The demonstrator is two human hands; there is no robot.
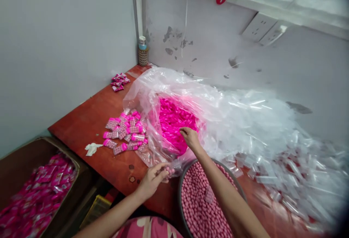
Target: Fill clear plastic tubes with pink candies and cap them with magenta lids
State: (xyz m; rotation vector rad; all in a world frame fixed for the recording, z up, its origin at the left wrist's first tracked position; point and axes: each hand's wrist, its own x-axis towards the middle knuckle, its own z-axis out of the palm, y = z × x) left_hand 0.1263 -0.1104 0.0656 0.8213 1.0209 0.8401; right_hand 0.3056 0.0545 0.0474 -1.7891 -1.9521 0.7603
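Observation:
My left hand [151,182] is closed around a small clear container of pink balls [170,172], beside the bowl's rim. My right hand [191,138] reaches over the bright pink caps [174,118], its fingers pinched together at their surface. What those fingers hold, if anything, is too small to make out. The caps lie inside an opened clear plastic bag [152,85]. Below my right forearm stands a dark bowl [181,200] full of pink balls [195,194], with one small clear container [209,194] on top. Left of the bag lies a pile of filled containers with pink caps [127,130].
Empty clear containers [289,172] spill from plastic at the right of the red table [81,121]. Pink packets [120,81] and a bottle [143,51] are at the back. A crumpled tissue [92,148] lies near the left edge. Below, a box [24,161] holds pink packets.

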